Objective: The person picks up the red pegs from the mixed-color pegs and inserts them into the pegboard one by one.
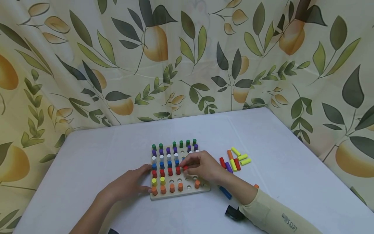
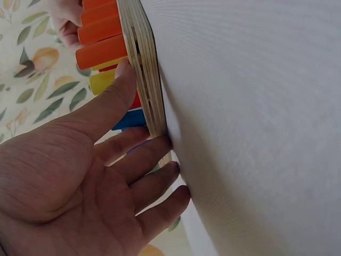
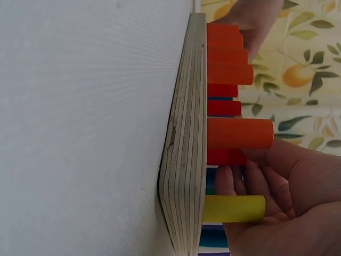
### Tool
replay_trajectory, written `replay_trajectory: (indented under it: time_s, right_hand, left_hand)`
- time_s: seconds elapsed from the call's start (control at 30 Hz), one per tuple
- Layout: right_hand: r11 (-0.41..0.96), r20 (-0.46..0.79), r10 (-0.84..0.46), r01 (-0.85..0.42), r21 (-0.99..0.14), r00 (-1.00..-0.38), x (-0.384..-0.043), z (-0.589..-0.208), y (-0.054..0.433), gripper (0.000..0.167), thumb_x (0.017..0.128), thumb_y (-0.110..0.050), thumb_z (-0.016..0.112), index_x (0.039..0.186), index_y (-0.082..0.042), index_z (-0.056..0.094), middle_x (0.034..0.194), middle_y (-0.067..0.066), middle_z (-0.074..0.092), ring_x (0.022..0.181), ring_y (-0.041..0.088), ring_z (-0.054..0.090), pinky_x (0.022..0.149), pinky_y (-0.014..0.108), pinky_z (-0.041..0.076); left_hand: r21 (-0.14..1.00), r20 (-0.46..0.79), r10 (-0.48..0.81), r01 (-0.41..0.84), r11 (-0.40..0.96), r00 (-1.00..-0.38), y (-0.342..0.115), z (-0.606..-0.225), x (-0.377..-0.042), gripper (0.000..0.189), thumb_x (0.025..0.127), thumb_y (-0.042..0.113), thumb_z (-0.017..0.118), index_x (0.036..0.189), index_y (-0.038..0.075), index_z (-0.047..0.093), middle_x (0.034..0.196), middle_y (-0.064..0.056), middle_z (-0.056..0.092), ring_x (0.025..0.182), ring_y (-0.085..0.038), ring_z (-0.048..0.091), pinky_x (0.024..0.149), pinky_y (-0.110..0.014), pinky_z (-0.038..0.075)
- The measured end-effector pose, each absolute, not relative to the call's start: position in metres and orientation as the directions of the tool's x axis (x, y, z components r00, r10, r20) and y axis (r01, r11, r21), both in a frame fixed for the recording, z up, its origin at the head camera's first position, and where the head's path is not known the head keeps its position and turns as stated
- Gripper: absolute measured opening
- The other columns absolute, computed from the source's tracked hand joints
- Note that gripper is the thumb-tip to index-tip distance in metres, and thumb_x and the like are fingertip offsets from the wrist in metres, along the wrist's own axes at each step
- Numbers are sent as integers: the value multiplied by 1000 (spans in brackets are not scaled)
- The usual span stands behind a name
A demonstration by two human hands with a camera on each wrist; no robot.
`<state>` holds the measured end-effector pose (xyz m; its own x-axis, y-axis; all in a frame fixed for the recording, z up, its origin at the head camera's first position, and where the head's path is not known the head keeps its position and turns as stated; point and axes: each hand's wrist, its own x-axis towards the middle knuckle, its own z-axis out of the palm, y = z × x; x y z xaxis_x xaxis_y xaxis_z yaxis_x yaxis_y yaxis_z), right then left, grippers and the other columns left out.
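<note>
Pegboard [image 1: 205, 186] lies flat on the white table [image 1: 263, 136]. Left hand [image 1: 125, 185]: fingers spread wide, touching the board's left edge. Right hand [image 1: 204, 167], over the board: fingers narrow, pinching a red peg [image 1: 185, 168]. Loose pegs [image 1: 245, 161] lie right of the board.

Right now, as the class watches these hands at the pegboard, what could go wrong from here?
1. The right hand pinches a red peg close among standing pegs, so its fingers might knock the neighbouring red one.
2. A loose orange peg shows only partly past the right forearm, which could nudge it unnoticed.
3. The left hand only touches the left edge of the board, so a hard push might shift it.
</note>
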<state>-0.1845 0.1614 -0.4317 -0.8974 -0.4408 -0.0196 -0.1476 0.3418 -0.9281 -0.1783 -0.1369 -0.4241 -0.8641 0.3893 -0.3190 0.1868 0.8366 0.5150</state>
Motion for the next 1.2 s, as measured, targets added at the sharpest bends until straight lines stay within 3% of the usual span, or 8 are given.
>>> replay_trajectory:
  time_s: [0.8, 1.2]
  right_hand:
    - [292, 31, -427, -171, -941, -904, -179, -422, 159, 22, 94, 8, 71, 108, -9, 77, 110, 12, 72, 99, 26, 73, 87, 29, 58]
    - [297, 72, -421, -212, -931, -904, -179, -412, 162, 23, 95, 7, 68, 110, -9, 77, 111, 5, 73, 109, 32, 70, 89, 29, 58]
  left_hand:
    - [519, -319, 384, 179, 836, -866, -136, -424, -178, 83, 82, 32, 89, 152, 14, 49, 153, -13, 51, 140, -43, 45, 105, -63, 45]
    - [531, -312, 394, 186, 827, -864, -139, -424, -178, 83, 82, 32, 89, 152, 14, 49, 153, -13, 51, 140, -42, 46, 105, -63, 44]
